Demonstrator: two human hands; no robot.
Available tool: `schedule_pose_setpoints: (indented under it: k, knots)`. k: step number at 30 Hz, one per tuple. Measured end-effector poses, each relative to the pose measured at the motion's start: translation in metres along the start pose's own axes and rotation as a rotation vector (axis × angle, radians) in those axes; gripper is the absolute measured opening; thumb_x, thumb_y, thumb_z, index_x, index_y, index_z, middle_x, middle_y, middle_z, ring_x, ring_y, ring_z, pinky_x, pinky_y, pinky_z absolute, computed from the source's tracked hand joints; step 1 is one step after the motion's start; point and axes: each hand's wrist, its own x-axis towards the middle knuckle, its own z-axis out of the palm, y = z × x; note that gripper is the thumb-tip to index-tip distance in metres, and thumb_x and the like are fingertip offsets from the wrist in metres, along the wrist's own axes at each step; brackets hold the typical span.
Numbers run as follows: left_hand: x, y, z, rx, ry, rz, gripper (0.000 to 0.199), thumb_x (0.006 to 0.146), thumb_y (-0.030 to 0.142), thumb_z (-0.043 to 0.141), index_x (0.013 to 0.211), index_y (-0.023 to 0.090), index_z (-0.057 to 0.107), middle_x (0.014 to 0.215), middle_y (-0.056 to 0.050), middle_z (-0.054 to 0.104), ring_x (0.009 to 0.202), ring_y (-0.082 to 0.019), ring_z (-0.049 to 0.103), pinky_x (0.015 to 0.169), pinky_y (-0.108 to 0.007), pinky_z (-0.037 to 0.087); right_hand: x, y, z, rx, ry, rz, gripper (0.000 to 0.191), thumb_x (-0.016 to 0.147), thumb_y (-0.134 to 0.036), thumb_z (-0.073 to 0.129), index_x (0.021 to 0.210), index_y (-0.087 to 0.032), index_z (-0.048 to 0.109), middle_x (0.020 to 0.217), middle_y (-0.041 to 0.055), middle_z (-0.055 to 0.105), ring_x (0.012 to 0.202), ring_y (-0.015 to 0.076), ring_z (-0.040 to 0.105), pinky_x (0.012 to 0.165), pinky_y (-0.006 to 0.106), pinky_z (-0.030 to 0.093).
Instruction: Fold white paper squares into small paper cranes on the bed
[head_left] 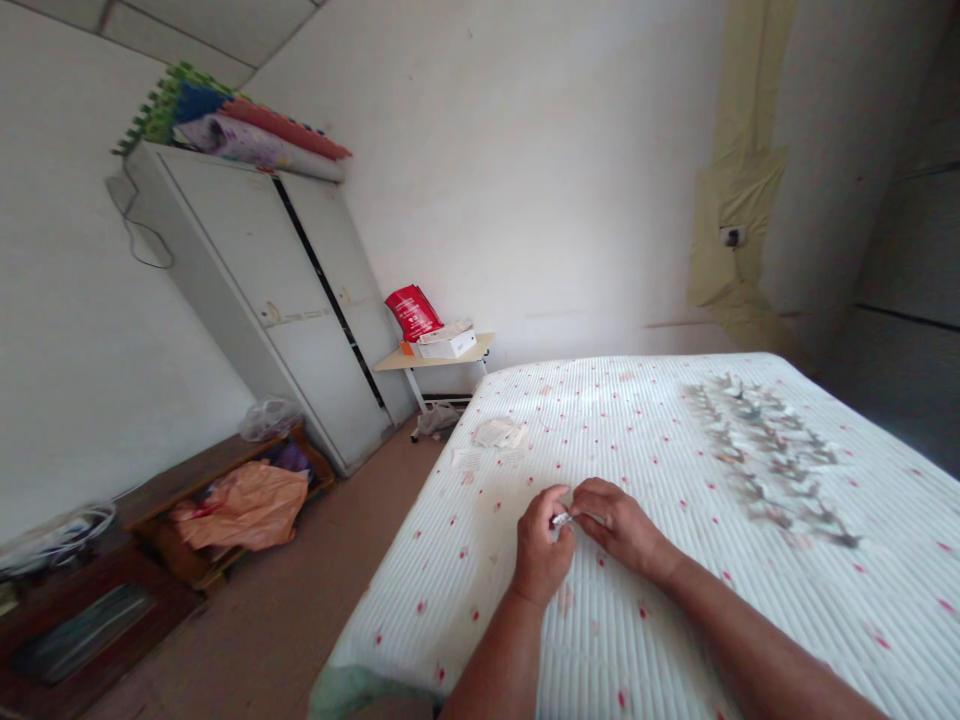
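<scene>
The two hands met above the near part of the bed (420,640), over its white, red-dotted cover. The left hand (541,550) was closed around a small paper piece (561,519), thumb and fingers pinching it, while the right hand (621,522) had its fingertips drawn together on the piece's right end. The paper was thus between the hands, mostly hidden by fingers; its exact shape could not be told.

To the right, small folded papers (787,465) stood in rows on the cover, somewhat blurred, well apart from the hands. Beyond the left hand, some flat slips (499,433) lay near the bed's left edge.

Past that edge, a small tabletop (397,358) carried a red bag (412,312) and a white box (450,346). A grey cabinet (240,255) stood left of it, with mats (262,145) piled on top. In front, an orange bag (247,505) rested at a low wooden bench (169,487).
</scene>
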Motion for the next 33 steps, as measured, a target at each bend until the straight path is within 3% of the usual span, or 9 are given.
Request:
schedule_pose_setpoints:
  k: [13,33]
  knots:
    - [-0.001,0.0033,-0.0011,-0.011,0.03,-0.004,0.044,0.068,0.006,0.042,0.11,0.018,0.05,0.083,-0.003,0.059,0.081,-0.015,0.054,0.081,-0.027,0.041,0.0008,0.0028,0.0074,-0.151,-0.034,-0.01,0.021,0.087,-0.02,0.042,0.074,-0.016,0.058,0.071,0.0044,0.054,0.07,0.0144,0.05,0.065,0.026,0.041]
    - [-0.0008,0.003,0.0012,-0.066,0.012,-0.033,0.044,0.07,0.005,0.044,0.111,0.02,0.048,0.079,-0.001,0.06,0.079,-0.014,0.055,0.081,-0.026,0.041,0.0006,0.0066,-0.0012,-0.1,-0.037,-0.024,0.014,0.084,-0.023,0.048,0.079,-0.017,0.059,0.073,0.004,0.06,0.071,0.0142,0.055,0.066,0.026,0.04]
